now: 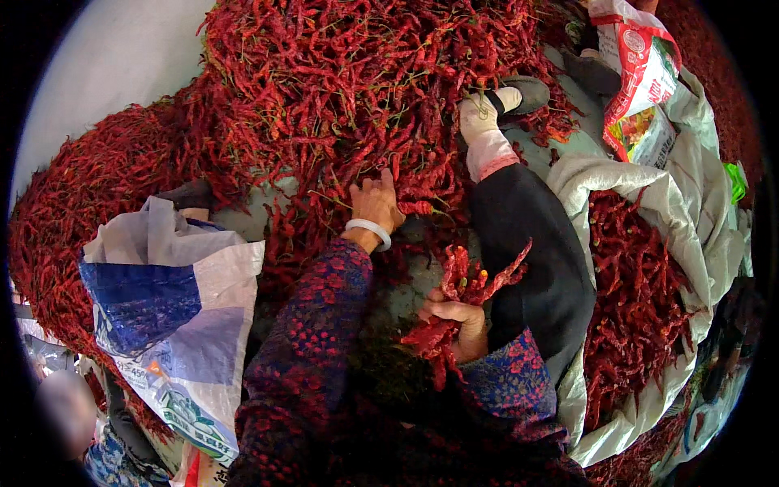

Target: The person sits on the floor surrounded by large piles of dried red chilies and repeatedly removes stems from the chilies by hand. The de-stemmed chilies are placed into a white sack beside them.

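Note:
My left hand (376, 208), with a white bangle at the wrist, rests at the near edge of a big heap of dried red chili peppers (349, 89). Its fingers are bent down among the peppers, and the fingertips are hidden. A loose chili pepper (419, 208) lies right beside it. Closer to my body, my right hand (461, 323) is closed around a bunch of red chili peppers (464, 280) that sticks out above and below the fist. Below and left of that fist is a dark patch of greenish stems (389, 361).
An open pale woven sack (568, 183) containing red chilies stands right of my dark-trousered leg (531, 252). At left lies a blue and white woven bag (219, 284). A red and white printed bag (621, 77) is at the upper right. Another person (114, 454) sits at the lower left.

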Tool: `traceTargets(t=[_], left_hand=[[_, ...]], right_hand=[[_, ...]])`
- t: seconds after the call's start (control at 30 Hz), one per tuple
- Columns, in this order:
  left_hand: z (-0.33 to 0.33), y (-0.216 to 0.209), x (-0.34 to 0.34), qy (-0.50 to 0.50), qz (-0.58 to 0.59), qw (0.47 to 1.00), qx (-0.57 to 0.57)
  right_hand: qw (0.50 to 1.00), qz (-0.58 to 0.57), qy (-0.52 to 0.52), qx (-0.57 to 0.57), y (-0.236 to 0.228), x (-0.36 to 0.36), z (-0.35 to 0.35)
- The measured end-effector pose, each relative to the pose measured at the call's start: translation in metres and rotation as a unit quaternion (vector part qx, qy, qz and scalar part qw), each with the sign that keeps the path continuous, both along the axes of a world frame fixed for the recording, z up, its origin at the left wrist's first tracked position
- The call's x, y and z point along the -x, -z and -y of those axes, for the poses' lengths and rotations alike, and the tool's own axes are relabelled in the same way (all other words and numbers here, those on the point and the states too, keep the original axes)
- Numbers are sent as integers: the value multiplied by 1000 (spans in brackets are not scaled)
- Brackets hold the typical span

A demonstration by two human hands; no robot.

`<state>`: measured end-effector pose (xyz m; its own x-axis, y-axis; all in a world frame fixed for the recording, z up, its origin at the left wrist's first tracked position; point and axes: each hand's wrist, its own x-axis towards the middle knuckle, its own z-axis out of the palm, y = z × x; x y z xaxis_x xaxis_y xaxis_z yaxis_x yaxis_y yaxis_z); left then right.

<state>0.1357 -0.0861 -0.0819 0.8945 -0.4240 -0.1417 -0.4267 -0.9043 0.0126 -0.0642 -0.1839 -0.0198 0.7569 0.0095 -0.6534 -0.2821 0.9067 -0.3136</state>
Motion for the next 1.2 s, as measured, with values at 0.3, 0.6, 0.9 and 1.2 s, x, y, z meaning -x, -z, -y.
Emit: traceTargets(t=[0.3, 0.6, 0.9, 1.2], left_hand=[[-63, -93, -16, -105, -290, 754, 580], [-80, -84, -12, -180, -269, 709, 626], [-74, -106, -15, -112, 65, 954, 270], [-85, -108, -24, -162, -313, 572, 741]], right_hand=[[999, -4, -40, 14, -4, -2, 0], [989, 49, -48, -132, 19, 2, 9], [994, 21, -34, -98, -3, -1, 6], [993, 35, -23, -108, 9, 3, 7]])
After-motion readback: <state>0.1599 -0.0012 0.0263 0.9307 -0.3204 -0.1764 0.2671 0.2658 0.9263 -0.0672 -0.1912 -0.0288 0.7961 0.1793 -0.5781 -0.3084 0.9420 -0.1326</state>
